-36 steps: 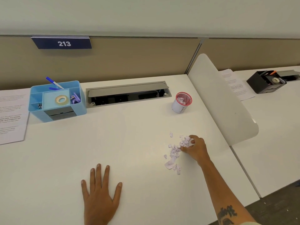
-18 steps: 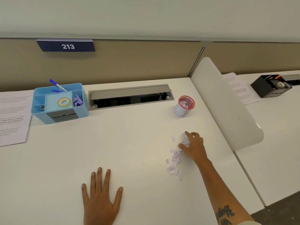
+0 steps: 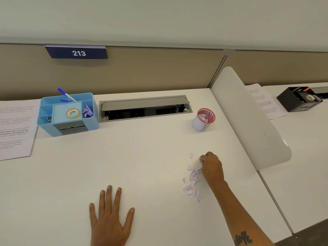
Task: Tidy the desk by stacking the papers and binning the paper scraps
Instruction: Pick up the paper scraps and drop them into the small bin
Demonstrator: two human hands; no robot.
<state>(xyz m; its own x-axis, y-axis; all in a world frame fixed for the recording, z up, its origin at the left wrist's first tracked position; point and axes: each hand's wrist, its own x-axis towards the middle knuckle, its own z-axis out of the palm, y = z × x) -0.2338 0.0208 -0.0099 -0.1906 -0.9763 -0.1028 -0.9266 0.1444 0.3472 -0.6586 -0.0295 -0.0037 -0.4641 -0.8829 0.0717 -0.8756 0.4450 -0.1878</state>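
Observation:
A small heap of torn white paper scraps point(image 3: 193, 176) lies on the white desk point(image 3: 142, 157), right of centre. My right hand point(image 3: 212, 167) sits at the heap's far right edge, fingers curled down and pinching scraps. My left hand point(image 3: 110, 219) rests flat on the desk near the front edge, fingers spread. A small red mesh bin point(image 3: 204, 119) with scraps inside stands beyond the heap. Printed papers point(image 3: 14, 128) lie stacked at the far left edge.
A blue desk organiser point(image 3: 68, 114) with pens and tape stands at the back left. An open grey cable tray point(image 3: 145, 109) runs along the back. A white divider panel point(image 3: 248, 118) borders the desk on the right; beyond it lie another paper point(image 3: 264, 102) and a black organiser point(image 3: 300, 99).
My right hand's fingers have curled in over the scraps at the heap's top, hiding most of them. The camera has tilted slightly; my left hand stays flat.

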